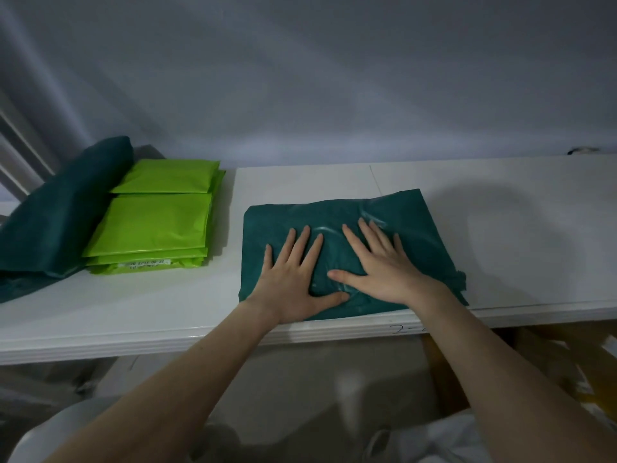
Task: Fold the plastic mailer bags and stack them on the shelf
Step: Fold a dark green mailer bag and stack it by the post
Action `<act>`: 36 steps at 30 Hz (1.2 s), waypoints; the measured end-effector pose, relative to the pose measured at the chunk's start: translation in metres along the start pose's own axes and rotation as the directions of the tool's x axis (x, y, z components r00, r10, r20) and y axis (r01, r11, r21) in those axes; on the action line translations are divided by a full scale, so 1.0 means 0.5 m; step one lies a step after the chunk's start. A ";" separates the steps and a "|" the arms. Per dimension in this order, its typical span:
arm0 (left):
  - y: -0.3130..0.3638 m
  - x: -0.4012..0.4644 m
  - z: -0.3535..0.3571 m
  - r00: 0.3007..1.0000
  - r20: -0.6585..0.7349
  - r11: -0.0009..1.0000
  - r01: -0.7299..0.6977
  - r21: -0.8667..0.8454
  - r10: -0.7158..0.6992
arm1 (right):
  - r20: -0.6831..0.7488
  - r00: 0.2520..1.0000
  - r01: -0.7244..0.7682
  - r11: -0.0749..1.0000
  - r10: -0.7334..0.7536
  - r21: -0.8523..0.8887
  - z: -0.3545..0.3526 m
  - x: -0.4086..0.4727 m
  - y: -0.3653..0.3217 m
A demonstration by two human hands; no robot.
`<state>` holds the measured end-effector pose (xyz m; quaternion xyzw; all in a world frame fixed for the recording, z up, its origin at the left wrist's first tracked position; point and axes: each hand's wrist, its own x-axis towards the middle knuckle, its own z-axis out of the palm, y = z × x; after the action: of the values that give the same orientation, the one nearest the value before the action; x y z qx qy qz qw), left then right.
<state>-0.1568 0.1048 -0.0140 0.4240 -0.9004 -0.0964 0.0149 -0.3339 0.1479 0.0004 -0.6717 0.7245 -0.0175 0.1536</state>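
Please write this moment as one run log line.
left hand: flat, pressing | right hand: flat, pressing | dark green mailer bag: folded, on white shelf

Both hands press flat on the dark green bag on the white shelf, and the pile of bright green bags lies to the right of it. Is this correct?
Not quite. The head view shows the pile of bright green bags to the left of the dark green bag, not the right. The left hand and right hand do press flat on it, on the white shelf.
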 end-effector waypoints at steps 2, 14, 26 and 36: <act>-0.002 0.000 -0.006 0.999 0.042 1.000 -0.006 -0.003 0.006 | 0.000 1.000 -0.007 1.000 0.007 0.023 -0.005 -0.001 0.002; -0.122 0.104 -0.101 0.885 -0.208 0.785 0.236 -0.573 -0.417 | -0.476 0.779 -0.141 0.853 0.409 0.503 -0.073 0.073 0.076; -0.187 0.163 -0.082 0.672 -0.196 0.507 0.304 -0.806 -0.714 | -0.243 0.696 -0.139 0.459 0.676 0.878 -0.094 0.137 0.165; -0.216 0.149 -0.079 0.727 -0.068 0.484 0.381 -0.788 -0.684 | -0.148 0.733 -0.225 0.442 0.664 0.868 -0.078 0.114 0.176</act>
<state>-0.1181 -0.0260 0.0006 0.6539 -0.5809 -0.3627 0.3216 -0.4316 0.0938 0.0056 -0.2751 0.8023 -0.4627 0.2578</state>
